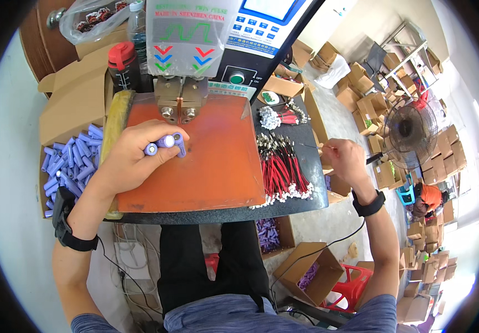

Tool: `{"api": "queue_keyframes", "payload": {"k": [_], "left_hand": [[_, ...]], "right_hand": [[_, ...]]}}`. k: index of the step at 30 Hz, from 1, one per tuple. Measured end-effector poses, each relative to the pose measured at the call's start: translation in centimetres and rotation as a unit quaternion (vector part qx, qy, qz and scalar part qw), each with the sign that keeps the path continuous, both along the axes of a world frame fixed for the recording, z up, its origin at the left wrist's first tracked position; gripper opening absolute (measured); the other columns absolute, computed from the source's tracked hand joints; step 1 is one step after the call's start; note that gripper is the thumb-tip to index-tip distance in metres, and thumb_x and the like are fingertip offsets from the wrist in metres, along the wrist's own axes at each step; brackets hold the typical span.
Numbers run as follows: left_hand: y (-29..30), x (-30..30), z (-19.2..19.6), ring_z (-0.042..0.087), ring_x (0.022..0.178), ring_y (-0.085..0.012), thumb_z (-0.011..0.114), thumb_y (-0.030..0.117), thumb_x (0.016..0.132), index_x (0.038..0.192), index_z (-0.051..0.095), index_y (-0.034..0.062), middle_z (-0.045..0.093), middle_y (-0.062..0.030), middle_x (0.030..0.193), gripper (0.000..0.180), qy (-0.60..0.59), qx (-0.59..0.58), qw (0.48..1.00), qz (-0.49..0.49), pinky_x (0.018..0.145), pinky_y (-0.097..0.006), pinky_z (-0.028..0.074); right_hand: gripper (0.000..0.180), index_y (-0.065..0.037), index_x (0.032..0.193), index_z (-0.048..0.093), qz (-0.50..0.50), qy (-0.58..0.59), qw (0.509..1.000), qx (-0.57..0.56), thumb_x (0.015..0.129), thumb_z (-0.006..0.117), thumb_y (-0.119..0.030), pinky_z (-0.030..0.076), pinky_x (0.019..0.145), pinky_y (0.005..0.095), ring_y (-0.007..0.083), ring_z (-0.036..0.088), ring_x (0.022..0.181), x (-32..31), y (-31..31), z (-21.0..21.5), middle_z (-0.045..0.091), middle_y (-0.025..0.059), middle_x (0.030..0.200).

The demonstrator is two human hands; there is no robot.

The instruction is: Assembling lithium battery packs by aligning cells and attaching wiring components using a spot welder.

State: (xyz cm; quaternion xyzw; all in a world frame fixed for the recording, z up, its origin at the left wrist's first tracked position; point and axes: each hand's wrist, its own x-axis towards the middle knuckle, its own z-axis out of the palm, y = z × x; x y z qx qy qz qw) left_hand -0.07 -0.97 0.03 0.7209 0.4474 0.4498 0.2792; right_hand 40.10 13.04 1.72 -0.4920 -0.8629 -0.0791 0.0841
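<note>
"Start big?"
"The machine (pixel 195 44), behind the orange mat (pixel 211 175); then the cardboard box (pixel 72 108), left of the mat."
"Next?"
"Red-and-black wires (pixel 286 169), right of the mat."
"And the hands?"
"The left grip (pixel 134 150) is clamped on purple cylinders (pixel 166 141) over the mat. The right grip (pixel 345 158), past the mat's right edge, is pinched on a thin item (pixel 308 146), unclear in kind."

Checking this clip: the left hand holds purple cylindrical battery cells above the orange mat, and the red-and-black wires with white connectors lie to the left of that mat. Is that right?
Not quite: the red-and-black wires lie to the right of the orange mat, as the head view shows. The left hand does hold purple cylindrical battery cells above it.
</note>
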Motion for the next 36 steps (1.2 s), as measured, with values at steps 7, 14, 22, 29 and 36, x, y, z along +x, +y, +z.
{"api": "queue_keyframes", "payload": {"k": [7,14,22,29,36], "left_hand": [[0.4,0.2,-0.4,0.062,0.085,-0.0285,0.062,0.011,0.086,0.104,0.064,0.0037,0.065,-0.0116,0.088,0.019,0.063,0.08,0.995,0.016,0.075,-0.036,0.048],[-0.1,0.1,-0.3,0.062,0.088,-0.0271,0.062,0.008,0.087,0.104,0.064,0.0017,0.065,-0.0114,0.091,0.018,0.099,0.104,0.989,0.04,0.078,-0.035,0.047],[0.0,0.4,-0.1,0.061,0.091,-0.0299,0.061,0.014,0.09,0.105,0.066,0.0021,0.064,-0.014,0.094,0.02,0.115,0.101,0.985,0.077,0.08,-0.037,0.047],[0.2,0.4,-0.6,0.059,0.09,-0.0318,0.062,0.012,0.085,0.106,0.064,0.0049,0.063,-0.0111,0.098,0.022,0.16,0.148,0.972,0.092,0.078,-0.04,0.047],[0.4,0.1,-0.8,0.059,0.09,-0.0327,0.06,0.017,0.089,0.106,0.063,0.0039,0.064,-0.0134,0.097,0.021,0.143,0.086,0.984,0.069,0.079,-0.041,0.047]], "right_hand": [[0.017,0.003,0.102,0.059,0.163,0.333,0.917,-0.149,0.09,0.048,0.002,0.048,0.057,0.0316,0.0169,0.061,0.059,-8.2,-4.3,1.7,0.058,0.0078,0.064],[0.015,-0.005,0.095,0.07,0.2,0.392,0.882,-0.167,0.084,0.065,-0.015,0.051,0.061,0.029,0.0185,0.067,0.064,-18.3,-4.1,0.4,0.07,0.0108,0.076],[0.013,0.0,0.093,0.067,0.236,0.448,0.827,-0.244,0.085,0.061,-0.007,0.05,0.059,0.0282,0.0164,0.065,0.062,-21.8,-3.5,-2.0,0.068,0.0126,0.074],[0.01,0.001,0.092,0.068,0.239,0.489,0.808,-0.226,0.084,0.064,-0.003,0.048,0.057,0.0212,0.0045,0.059,0.063,-21.3,-4.4,-1.9,0.068,0.0049,0.073],[0.007,0.0,0.088,0.067,0.264,0.558,0.749,-0.239,0.082,0.065,-0.003,0.047,0.057,0.0208,0.0054,0.059,0.068,-21.2,-4.2,-2.5,0.067,0.0044,0.079]]}}
